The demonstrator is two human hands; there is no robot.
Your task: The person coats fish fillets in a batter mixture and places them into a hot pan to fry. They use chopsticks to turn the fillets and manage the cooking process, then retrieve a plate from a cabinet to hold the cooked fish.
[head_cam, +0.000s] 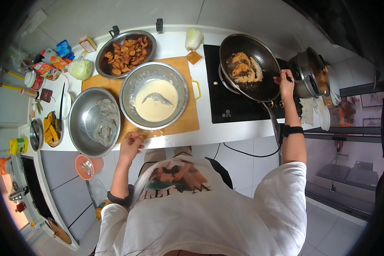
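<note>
My right hand (286,86) is closed around a slim black utensil (289,79) at the right rim of a dark wok (268,57). Browned, battered pieces (244,70) lie in the wok, which stands over a black cooktop (219,108). My left hand (131,145) hovers by the counter's front edge, fingers loosely curled, nothing visible in it. Just beyond it, a steel bowl of pale batter (156,108) holds one raw shrimp (156,99). Left of that, a wider steel bowl (83,112) contains raw shrimp (107,123).
A wooden cutting board (192,118) lies under the batter bowl. Behind stands a steel basin (100,65) of fried pieces (126,56). A cabbage (80,69) and packets crowd the left; a lidded pot (312,75) stands right. A pink bin (92,166) sits below the counter.
</note>
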